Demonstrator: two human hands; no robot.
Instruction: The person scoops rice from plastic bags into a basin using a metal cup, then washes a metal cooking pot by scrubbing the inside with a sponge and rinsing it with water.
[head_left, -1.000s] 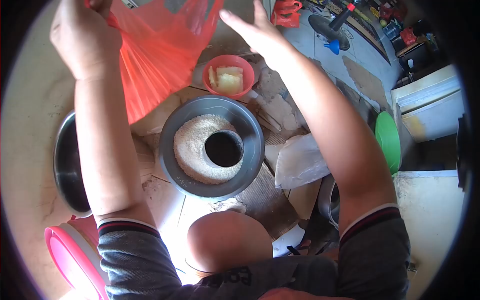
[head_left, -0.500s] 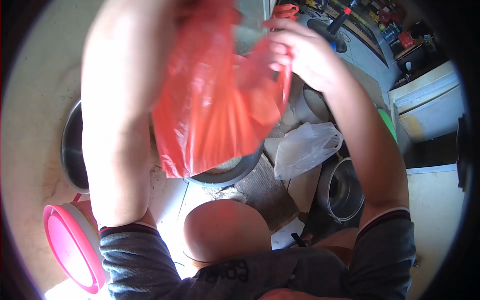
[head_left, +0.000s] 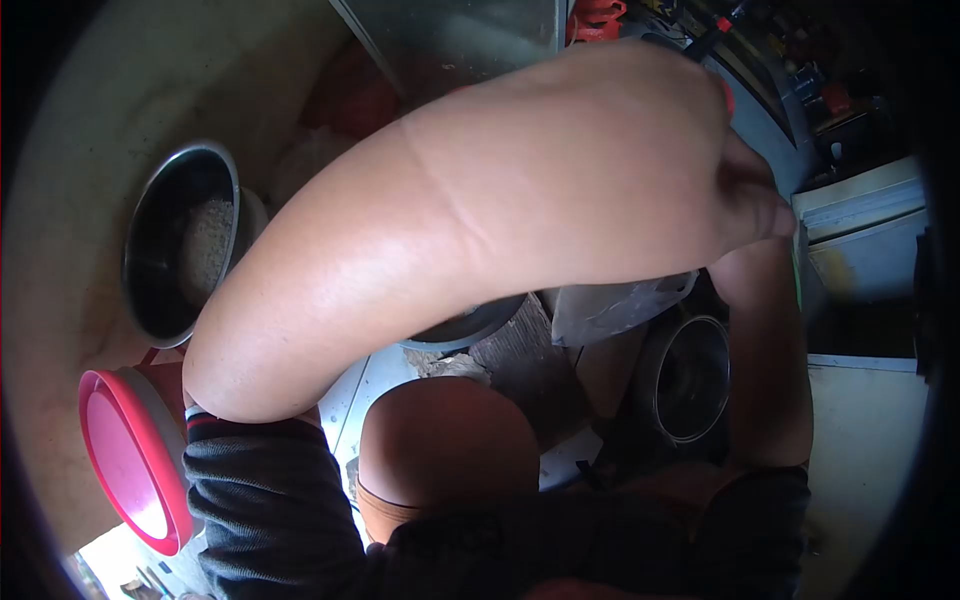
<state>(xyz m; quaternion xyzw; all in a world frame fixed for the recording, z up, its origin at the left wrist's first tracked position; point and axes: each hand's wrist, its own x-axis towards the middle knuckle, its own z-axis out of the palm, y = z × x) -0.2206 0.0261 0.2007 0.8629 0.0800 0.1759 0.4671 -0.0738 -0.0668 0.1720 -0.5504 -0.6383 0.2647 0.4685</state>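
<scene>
My left hand point(head_left: 690, 150) is very close to the camera, reaching across to the right with its fingers curled. A sliver of red plastic bag point(head_left: 729, 98) shows at its far edge; the rest of the bag is hidden behind the hand. My right hand point(head_left: 740, 265) is mostly covered by the left, with only the wrist area showing, so its fingers are out of sight. Below my left forearm, part of a grey basin point(head_left: 465, 330) shows. A translucent plastic bag point(head_left: 620, 308) lies to the right of the basin, partly covered by my left arm.
A metal bowl point(head_left: 145, 275) with pale grainy contents stands at the left, above a pink-rimmed round container point(head_left: 90, 430). A metal pot point(head_left: 690, 380) is at the right, beside dark ridged cardboard point(head_left: 530, 375). Dark red material point(head_left: 350, 95) lies at the back.
My left arm has swung down and across to the right, over my right hand. The red bag has gone almost wholly out of sight, and the metal bowl at left is more exposed.
</scene>
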